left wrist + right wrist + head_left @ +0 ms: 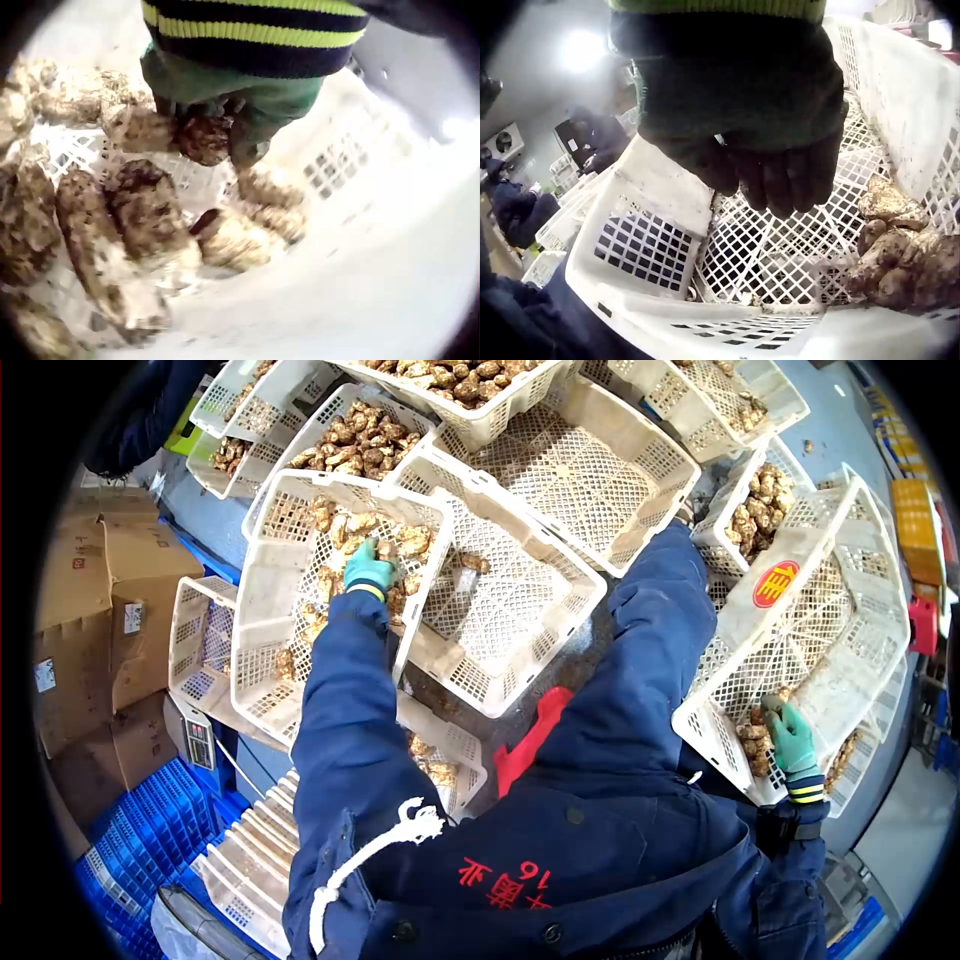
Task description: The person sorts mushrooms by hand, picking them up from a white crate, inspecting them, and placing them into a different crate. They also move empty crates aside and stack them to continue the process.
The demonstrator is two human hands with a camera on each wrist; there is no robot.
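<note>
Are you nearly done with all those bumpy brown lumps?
Probably not. The small pile by the right hand may be sorted already. The left hand pinches one dark lump. Lots more lumps lie around it in its white crate, so those look left to do.

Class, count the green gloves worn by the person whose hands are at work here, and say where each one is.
2. The left glove reaches into the left crate, among brown lumps; the right glove reaches into the right crate. Neither is hidden.
</note>
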